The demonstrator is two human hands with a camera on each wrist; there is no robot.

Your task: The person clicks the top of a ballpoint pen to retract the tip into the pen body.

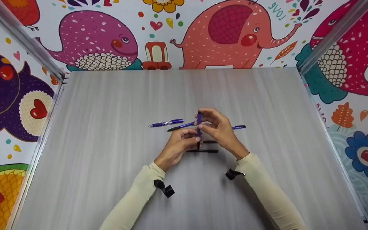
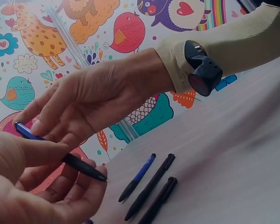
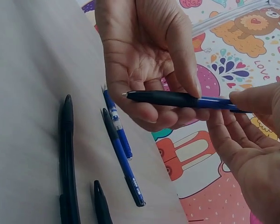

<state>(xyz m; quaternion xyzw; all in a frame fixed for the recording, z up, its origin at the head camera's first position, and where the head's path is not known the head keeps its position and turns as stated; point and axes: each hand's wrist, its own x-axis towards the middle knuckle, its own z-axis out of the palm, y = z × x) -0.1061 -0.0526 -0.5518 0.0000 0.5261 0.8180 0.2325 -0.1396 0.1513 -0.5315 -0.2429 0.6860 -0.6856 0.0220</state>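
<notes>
A click pen (image 1: pixel 199 123) with a blue barrel and black grip is held between both hands, upright in the head view. My left hand (image 1: pixel 179 143) pinches its lower, black part between thumb and fingers. Higher up, my right hand (image 1: pixel 217 127) grips the blue end with thumb and fingertips. The pen's metal tip (image 3: pixel 125 94) sticks out past the left fingers in the right wrist view. Below the hands lie a blue pen with a black grip (image 3: pixel 123 158), a blue pen with a pale band (image 1: pixel 165 123) and black pens (image 2: pixel 151 186), partly hidden in the head view.
Another blue pen (image 1: pixel 239 127) lies to the right, partly behind the right hand. The grey table (image 1: pixel 107 179) is bordered by printed cartoon walls (image 1: pixel 158 25) and metal corner posts (image 1: pixel 334 35). Small black devices (image 1: pixel 164 188) are strapped to both wrists.
</notes>
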